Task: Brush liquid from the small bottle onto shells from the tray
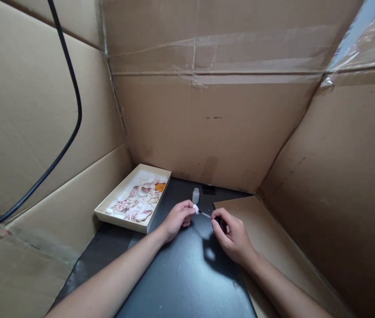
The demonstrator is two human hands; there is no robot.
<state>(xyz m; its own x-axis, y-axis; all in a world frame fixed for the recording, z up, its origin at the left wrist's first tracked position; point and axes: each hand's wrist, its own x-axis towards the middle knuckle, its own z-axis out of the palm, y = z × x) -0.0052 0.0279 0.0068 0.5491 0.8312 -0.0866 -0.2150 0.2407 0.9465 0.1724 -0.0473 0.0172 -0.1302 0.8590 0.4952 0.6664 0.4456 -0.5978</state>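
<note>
Between the thumb and fingers of my left hand [178,219] is a small white shell [196,209]. My right hand [233,233] is closed in a pinch on a small brush [205,215] with a thin, pale stem. The brush's dark tip touches the shell or lies very close to it; I cannot tell which. A dark handle or cap is partly hidden by my right fingers. Just beyond my left fingertips, a small translucent bottle [196,195] stands upright with no cap on it.
A shallow cream box [121,223] of white, brown-striped and orange shells [141,198] lies to the left on the black tabletop [174,282]. A flat cardboard sheet [260,225] is on the right. Cardboard walls [187,132] surround the table, and a black cable [74,88] hangs at left.
</note>
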